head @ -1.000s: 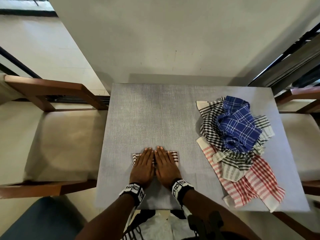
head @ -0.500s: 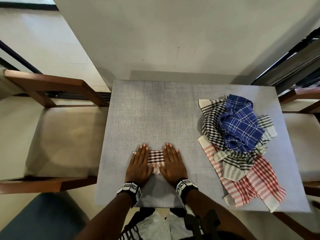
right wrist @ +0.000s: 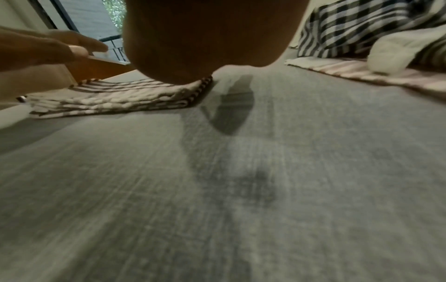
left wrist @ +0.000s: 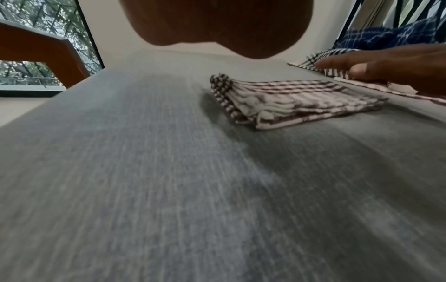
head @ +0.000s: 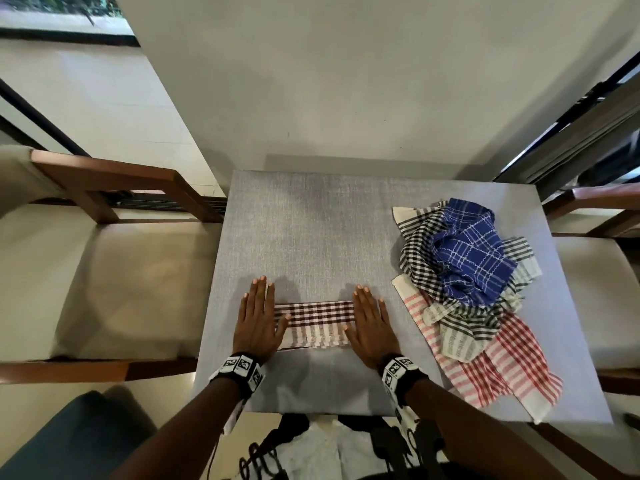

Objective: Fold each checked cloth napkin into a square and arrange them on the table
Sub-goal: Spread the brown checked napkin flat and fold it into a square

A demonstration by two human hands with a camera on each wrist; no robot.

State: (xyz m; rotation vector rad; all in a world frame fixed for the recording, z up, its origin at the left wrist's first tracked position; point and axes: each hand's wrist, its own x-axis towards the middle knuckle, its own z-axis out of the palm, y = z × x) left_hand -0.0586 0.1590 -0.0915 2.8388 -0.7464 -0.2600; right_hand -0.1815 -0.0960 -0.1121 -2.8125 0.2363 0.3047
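A folded brown-and-white checked napkin (head: 314, 324) lies flat near the front of the grey table (head: 311, 237). My left hand (head: 258, 318) lies flat with straight fingers at the napkin's left end. Flat at its right end is my right hand (head: 372, 323), fingers straight too. The left wrist view shows the same folded napkin (left wrist: 287, 101) with layered edges, and the right hand (left wrist: 391, 63) beyond it. In the right wrist view the napkin (right wrist: 115, 95) lies under the heel of my right palm, with the left hand (right wrist: 43, 49) at its far end.
A loose heap of unfolded napkins sits at the table's right: a blue one (head: 471, 251) on top, a black-checked one (head: 419, 251) and a red-striped one (head: 502, 368) reaching the front edge. Wooden chairs with cream cushions (head: 121, 282) flank the table.
Both hands have slid apart, from side by side on the napkin's middle to its left and right ends. The napkin now shows between them.
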